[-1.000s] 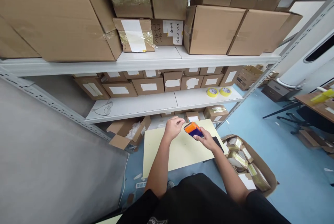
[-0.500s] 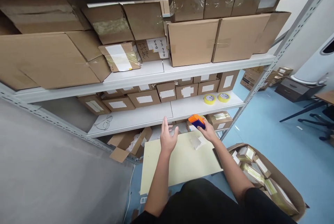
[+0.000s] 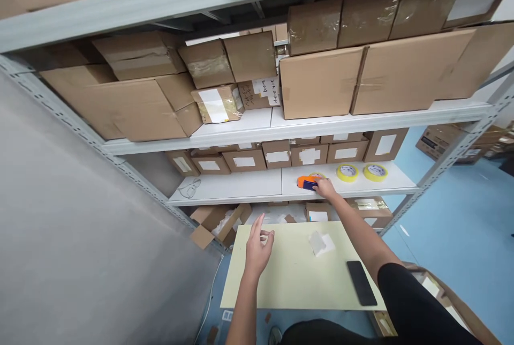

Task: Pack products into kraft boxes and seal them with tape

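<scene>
My right hand (image 3: pixel 326 188) reaches forward to the middle shelf, its fingers round an orange and dark blue tape dispenser (image 3: pixel 307 182). A bit of yellow tape shows behind the dispenser, which is at the shelf surface; whether it rests its full weight there I cannot tell. Two yellow tape rolls, a nearer one (image 3: pixel 347 172) and one further right (image 3: pixel 375 172), lie flat beside this hand. Over the pale yellow board (image 3: pixel 289 280), my left hand (image 3: pixel 258 246) is raised with fingers apart and holds nothing. White paper scraps (image 3: pixel 321 243) and a black phone (image 3: pixel 361 283) lie on the board.
Labelled cartons (image 3: pixel 277 156) line the back of the middle shelf (image 3: pixel 241 187), and glasses (image 3: pixel 189 188) lie at its left. Larger cartons (image 3: pixel 321 85) fill the shelf above. Below left is an opened carton (image 3: pixel 219 224). A carton of small boxes (image 3: pixel 453 302) stands at right.
My right hand has moved the tape dispenser forward to the middle shelf. My left hand stays raised, now lower in view. The view has shifted, showing the phone fully on the board.
</scene>
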Action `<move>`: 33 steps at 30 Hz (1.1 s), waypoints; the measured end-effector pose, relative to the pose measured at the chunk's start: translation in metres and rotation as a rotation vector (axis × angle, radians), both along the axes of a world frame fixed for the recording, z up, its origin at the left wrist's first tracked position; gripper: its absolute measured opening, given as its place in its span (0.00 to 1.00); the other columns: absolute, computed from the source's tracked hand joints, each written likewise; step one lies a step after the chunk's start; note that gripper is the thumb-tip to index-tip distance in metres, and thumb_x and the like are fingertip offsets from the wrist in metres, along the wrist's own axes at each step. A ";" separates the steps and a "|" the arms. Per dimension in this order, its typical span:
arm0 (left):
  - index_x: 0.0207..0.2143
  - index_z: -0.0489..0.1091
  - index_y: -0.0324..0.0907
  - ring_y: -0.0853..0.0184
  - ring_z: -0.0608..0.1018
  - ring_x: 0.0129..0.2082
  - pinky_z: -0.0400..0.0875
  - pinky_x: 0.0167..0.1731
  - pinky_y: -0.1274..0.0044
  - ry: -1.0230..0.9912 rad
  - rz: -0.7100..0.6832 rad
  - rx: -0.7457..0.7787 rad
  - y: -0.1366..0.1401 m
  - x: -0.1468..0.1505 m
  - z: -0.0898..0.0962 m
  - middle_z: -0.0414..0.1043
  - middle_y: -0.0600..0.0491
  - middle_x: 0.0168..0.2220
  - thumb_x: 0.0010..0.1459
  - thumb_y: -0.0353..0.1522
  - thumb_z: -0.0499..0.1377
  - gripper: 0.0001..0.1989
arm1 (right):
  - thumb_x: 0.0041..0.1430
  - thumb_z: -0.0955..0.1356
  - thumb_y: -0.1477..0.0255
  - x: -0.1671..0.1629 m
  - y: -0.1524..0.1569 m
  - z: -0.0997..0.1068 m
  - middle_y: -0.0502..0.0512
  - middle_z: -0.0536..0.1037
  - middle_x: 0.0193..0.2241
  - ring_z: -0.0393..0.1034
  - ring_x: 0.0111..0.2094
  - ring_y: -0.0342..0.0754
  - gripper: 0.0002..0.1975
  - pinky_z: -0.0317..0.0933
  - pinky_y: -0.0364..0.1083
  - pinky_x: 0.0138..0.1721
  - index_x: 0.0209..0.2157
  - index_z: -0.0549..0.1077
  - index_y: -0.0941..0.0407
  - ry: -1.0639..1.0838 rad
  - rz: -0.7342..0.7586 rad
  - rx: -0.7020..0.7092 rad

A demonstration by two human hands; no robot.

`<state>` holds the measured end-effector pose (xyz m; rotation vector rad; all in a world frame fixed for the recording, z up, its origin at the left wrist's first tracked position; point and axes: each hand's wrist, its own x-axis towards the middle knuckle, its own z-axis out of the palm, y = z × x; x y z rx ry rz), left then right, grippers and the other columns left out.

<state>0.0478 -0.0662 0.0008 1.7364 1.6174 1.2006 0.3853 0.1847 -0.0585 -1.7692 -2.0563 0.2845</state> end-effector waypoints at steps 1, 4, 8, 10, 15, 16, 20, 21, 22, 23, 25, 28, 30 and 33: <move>0.69 0.64 0.54 0.65 0.82 0.41 0.82 0.41 0.69 0.000 0.005 -0.001 -0.002 -0.004 -0.001 0.65 0.44 0.68 0.68 0.41 0.57 0.27 | 0.60 0.70 0.76 -0.003 0.000 -0.001 0.66 0.81 0.52 0.72 0.57 0.62 0.16 0.60 0.57 0.60 0.51 0.79 0.57 0.003 -0.004 0.023; 0.65 0.69 0.52 0.60 0.82 0.49 0.82 0.43 0.68 0.021 0.014 0.005 -0.003 -0.017 -0.005 0.68 0.44 0.65 0.68 0.41 0.57 0.24 | 0.59 0.71 0.74 -0.013 -0.010 0.001 0.66 0.78 0.59 0.68 0.62 0.64 0.21 0.59 0.62 0.63 0.55 0.77 0.57 0.058 -0.043 0.129; 0.56 0.77 0.52 0.54 0.76 0.62 0.81 0.50 0.65 0.043 -0.028 0.037 0.004 -0.030 -0.010 0.74 0.45 0.61 0.66 0.41 0.59 0.18 | 0.62 0.68 0.70 -0.028 -0.049 0.011 0.66 0.77 0.59 0.67 0.63 0.64 0.24 0.62 0.64 0.64 0.60 0.75 0.57 0.219 -0.021 0.281; 0.56 0.77 0.51 0.55 0.75 0.62 0.80 0.51 0.64 0.032 -0.065 0.039 0.011 -0.032 -0.013 0.74 0.46 0.60 0.66 0.41 0.59 0.18 | 0.64 0.67 0.67 -0.038 -0.079 0.015 0.64 0.78 0.58 0.69 0.62 0.64 0.25 0.62 0.65 0.65 0.62 0.73 0.55 0.280 -0.008 0.351; 0.58 0.75 0.50 0.57 0.75 0.62 0.78 0.55 0.63 -0.032 -0.215 0.000 0.031 -0.021 -0.031 0.74 0.47 0.61 0.67 0.40 0.58 0.18 | 0.64 0.66 0.69 -0.063 -0.165 0.004 0.62 0.74 0.63 0.66 0.65 0.62 0.27 0.60 0.66 0.67 0.65 0.71 0.51 0.320 -0.057 0.391; 0.58 0.75 0.50 0.57 0.75 0.63 0.77 0.56 0.63 -0.042 -0.256 -0.012 0.035 -0.017 -0.036 0.74 0.47 0.61 0.67 0.40 0.58 0.19 | 0.64 0.67 0.69 -0.066 -0.181 -0.001 0.62 0.73 0.64 0.65 0.66 0.61 0.27 0.60 0.66 0.67 0.65 0.71 0.50 0.313 -0.064 0.372; 0.60 0.73 0.49 0.57 0.74 0.64 0.73 0.61 0.63 -0.061 -0.397 -0.049 0.049 0.002 -0.060 0.74 0.46 0.62 0.68 0.39 0.59 0.20 | 0.65 0.67 0.67 -0.060 -0.237 -0.024 0.62 0.70 0.66 0.63 0.67 0.61 0.26 0.58 0.66 0.68 0.64 0.71 0.51 0.253 -0.187 0.289; 0.60 0.73 0.48 0.57 0.73 0.64 0.73 0.61 0.62 -0.074 -0.416 -0.049 0.052 0.006 -0.066 0.74 0.46 0.62 0.67 0.39 0.59 0.20 | 0.65 0.67 0.67 -0.053 -0.248 -0.029 0.63 0.70 0.66 0.63 0.67 0.61 0.26 0.57 0.66 0.68 0.64 0.71 0.51 0.233 -0.237 0.263; 0.60 0.73 0.48 0.57 0.73 0.64 0.73 0.61 0.63 -0.088 -0.426 -0.044 0.055 0.010 -0.072 0.74 0.46 0.62 0.67 0.39 0.59 0.20 | 0.66 0.66 0.67 -0.045 -0.259 -0.035 0.63 0.70 0.67 0.62 0.68 0.61 0.26 0.56 0.66 0.69 0.65 0.70 0.52 0.212 -0.285 0.231; 0.60 0.72 0.47 0.57 0.73 0.64 0.73 0.60 0.63 -0.092 -0.429 -0.045 0.057 0.014 -0.078 0.73 0.45 0.62 0.67 0.39 0.59 0.21 | 0.66 0.66 0.67 -0.034 -0.269 -0.041 0.63 0.69 0.67 0.62 0.68 0.61 0.27 0.56 0.66 0.69 0.65 0.70 0.52 0.192 -0.327 0.201; 0.61 0.72 0.47 0.57 0.73 0.64 0.74 0.59 0.63 -0.090 -0.388 -0.061 0.059 0.020 -0.088 0.73 0.45 0.62 0.68 0.39 0.59 0.21 | 0.67 0.66 0.66 -0.009 -0.286 -0.055 0.64 0.68 0.67 0.61 0.68 0.61 0.27 0.55 0.65 0.69 0.66 0.69 0.53 0.157 -0.398 0.148; 0.61 0.72 0.46 0.56 0.74 0.63 0.76 0.58 0.63 -0.066 -0.338 -0.094 0.053 0.027 -0.100 0.73 0.45 0.62 0.68 0.39 0.58 0.21 | 0.67 0.65 0.62 0.034 -0.307 -0.088 0.67 0.69 0.66 0.61 0.67 0.62 0.28 0.56 0.63 0.68 0.65 0.68 0.56 0.127 -0.509 0.091; 0.61 0.72 0.47 0.56 0.75 0.62 0.77 0.57 0.63 -0.035 -0.319 -0.110 0.043 0.032 -0.106 0.73 0.45 0.61 0.68 0.40 0.58 0.21 | 0.67 0.64 0.61 0.061 -0.316 -0.118 0.68 0.70 0.64 0.62 0.66 0.62 0.28 0.58 0.62 0.67 0.64 0.69 0.57 0.119 -0.593 0.038; 0.60 0.73 0.48 0.56 0.75 0.62 0.77 0.56 0.63 0.011 -0.294 -0.150 0.023 0.044 -0.118 0.74 0.45 0.61 0.68 0.41 0.58 0.20 | 0.66 0.64 0.62 0.091 -0.326 -0.170 0.70 0.73 0.61 0.65 0.63 0.63 0.28 0.61 0.61 0.64 0.63 0.69 0.59 0.136 -0.677 -0.086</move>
